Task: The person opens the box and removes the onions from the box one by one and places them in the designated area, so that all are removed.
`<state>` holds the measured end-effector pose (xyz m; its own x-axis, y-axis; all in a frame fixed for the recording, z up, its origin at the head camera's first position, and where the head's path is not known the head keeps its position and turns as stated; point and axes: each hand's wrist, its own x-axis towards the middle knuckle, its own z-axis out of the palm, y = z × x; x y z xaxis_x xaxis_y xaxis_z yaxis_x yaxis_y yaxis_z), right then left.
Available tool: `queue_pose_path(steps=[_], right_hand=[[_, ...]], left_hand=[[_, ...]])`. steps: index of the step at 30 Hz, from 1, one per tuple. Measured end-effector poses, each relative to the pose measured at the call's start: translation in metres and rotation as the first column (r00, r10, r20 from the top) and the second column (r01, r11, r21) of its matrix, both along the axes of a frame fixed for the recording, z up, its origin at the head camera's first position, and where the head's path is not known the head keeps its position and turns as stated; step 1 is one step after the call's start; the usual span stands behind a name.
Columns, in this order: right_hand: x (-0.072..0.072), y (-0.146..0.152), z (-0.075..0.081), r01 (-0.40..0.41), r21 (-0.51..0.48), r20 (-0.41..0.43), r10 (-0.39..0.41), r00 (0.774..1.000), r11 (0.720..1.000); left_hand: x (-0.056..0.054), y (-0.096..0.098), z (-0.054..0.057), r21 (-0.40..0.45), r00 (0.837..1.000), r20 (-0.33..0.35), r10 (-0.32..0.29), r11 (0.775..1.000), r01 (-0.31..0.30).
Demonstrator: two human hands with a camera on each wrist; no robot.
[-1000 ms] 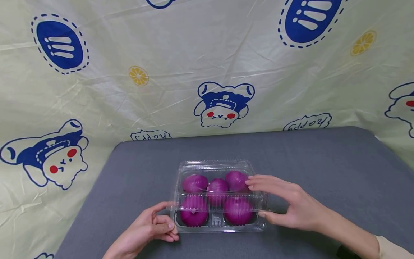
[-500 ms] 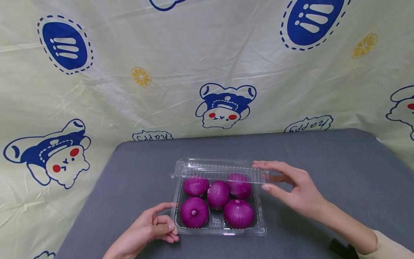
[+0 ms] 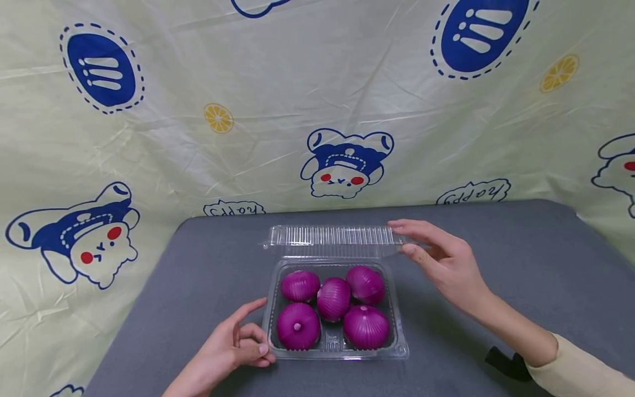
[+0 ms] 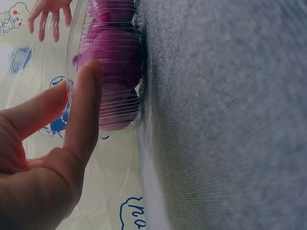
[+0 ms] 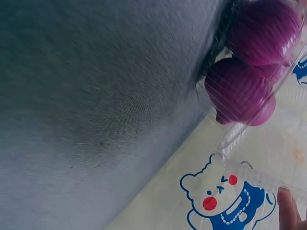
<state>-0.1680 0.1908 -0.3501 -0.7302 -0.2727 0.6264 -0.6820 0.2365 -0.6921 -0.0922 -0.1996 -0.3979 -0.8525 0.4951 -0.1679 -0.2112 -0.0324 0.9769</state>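
A clear plastic clamshell container (image 3: pixel 332 355) stands on the grey table with several purple onions (image 3: pixel 334 299) in its base. Its ribbed lid (image 3: pixel 332 236) is swung up and back along the far side. My right hand (image 3: pixel 448 262) pinches the lid's right end between thumb and fingers; the right wrist view catches only a fingertip (image 5: pixel 287 206) at the lid's edge. At the near left corner, my left hand (image 3: pixel 230 344) holds the rim of the base. In the left wrist view, one finger (image 4: pixel 86 105) lies against the ribbed side wall below the rim.
The grey cloth-covered table (image 3: pixel 213 264) stretches out around the container. Behind it hangs a pale curtain (image 3: pixel 258 66) printed with cartoon bears and orange slices. A black strap (image 3: pixel 508 364) shows beside my right sleeve (image 3: pixel 580 366).
My right hand has lifted the lid from over the onions and swung it up and away to the far side. The left hand has stayed at the left rim, its index finger shifting slightly.
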Motion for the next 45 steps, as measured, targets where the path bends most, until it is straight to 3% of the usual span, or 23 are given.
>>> queue_pose_path(steps=[5,13,22,31,40,45], right_hand=[[-0.015,-0.008,0.006,0.046,-0.013,0.059,-0.045,0.997,0.999],[-0.043,-0.012,0.002,0.04,-0.021,0.164,-0.036,0.986,0.999],[-0.063,-0.013,-0.006,-0.069,-0.004,0.252,0.068,0.965,0.998],[-0.073,-0.012,-0.009,-0.054,-0.146,0.433,0.113,0.894,0.988],[-0.09,-0.014,-0.024,-0.049,-0.12,0.583,0.11,0.805,0.992],[-0.095,-0.015,-0.033,-0.051,-0.131,0.631,0.123,0.766,0.99]], left_hand=[[0.0,0.0,0.0,0.015,1.0,0.023,0.001,1.0,-0.002],[0.0,0.002,0.0,0.005,0.999,0.045,0.016,1.0,-0.016],[0.001,0.002,0.002,0.001,0.999,0.042,0.028,1.0,-0.028],[0.002,0.005,0.003,-0.016,0.994,0.092,0.063,0.998,-0.062],[0.0,0.005,0.003,-0.011,0.997,0.063,0.05,0.999,-0.049],[0.0,0.003,0.002,0.006,0.997,0.068,0.033,0.999,-0.033]])
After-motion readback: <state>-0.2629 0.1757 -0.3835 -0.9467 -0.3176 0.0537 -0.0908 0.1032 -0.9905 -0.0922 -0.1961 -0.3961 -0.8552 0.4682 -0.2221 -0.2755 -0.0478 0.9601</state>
